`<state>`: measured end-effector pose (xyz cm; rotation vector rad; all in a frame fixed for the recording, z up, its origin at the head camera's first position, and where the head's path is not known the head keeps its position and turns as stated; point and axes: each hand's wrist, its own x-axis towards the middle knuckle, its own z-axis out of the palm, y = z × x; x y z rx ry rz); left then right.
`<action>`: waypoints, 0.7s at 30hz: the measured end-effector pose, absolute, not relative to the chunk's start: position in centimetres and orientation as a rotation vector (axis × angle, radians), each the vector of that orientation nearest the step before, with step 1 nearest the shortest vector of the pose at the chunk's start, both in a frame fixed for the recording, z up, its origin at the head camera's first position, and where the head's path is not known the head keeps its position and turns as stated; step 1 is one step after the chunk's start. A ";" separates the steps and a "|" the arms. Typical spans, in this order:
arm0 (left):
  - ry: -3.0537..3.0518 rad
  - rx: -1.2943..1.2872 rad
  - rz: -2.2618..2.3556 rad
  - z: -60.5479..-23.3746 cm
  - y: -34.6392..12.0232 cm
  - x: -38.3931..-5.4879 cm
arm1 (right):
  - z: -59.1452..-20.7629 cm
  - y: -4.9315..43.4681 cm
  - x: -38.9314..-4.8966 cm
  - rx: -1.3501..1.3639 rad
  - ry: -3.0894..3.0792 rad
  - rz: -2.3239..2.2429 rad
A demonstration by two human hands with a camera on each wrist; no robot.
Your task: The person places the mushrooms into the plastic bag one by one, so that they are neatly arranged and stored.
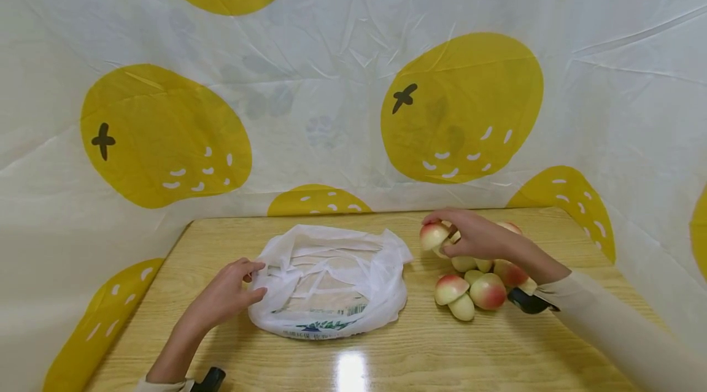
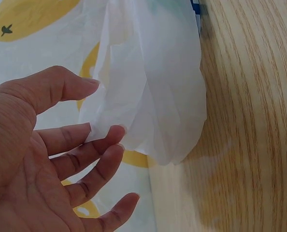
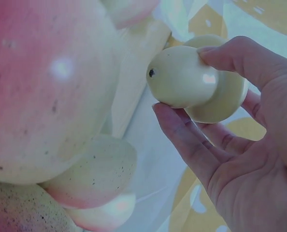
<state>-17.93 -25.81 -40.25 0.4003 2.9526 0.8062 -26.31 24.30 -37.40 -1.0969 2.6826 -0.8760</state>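
A white plastic bag (image 1: 331,281) lies on the table with its mouth spread open and green and dark print on its near side. At its left edge is my left hand (image 1: 229,294), thumb and fingers apart; in the left wrist view the fingertips (image 2: 115,131) meet or nearly meet the thin plastic. My right hand (image 1: 477,235) grips a model mushroom (image 1: 434,237) with a red-tinged cap and pale stem. The right wrist view shows the stem end of this mushroom (image 3: 182,77) between thumb and fingers. Several similar mushrooms (image 1: 452,291) lie below and behind that hand.
The wooden table (image 1: 420,349) runs back to a white curtain (image 1: 320,110) printed with large yellow fruit. Curtain folds also hang along both sides. Dark bands (image 1: 530,301) sit at the wrists over light sleeves.
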 end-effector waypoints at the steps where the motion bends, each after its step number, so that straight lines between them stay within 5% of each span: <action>1: 2.952 0.398 0.807 -40.2 -25.8 -17.9 | -37.4 24.3 -26.3 -1.095 2.682 -0.899; 21: 2.931 0.390 0.833 -40.0 -25.9 -17.6 | -36.4 23.3 -25.1 -1.010 2.669 -1.130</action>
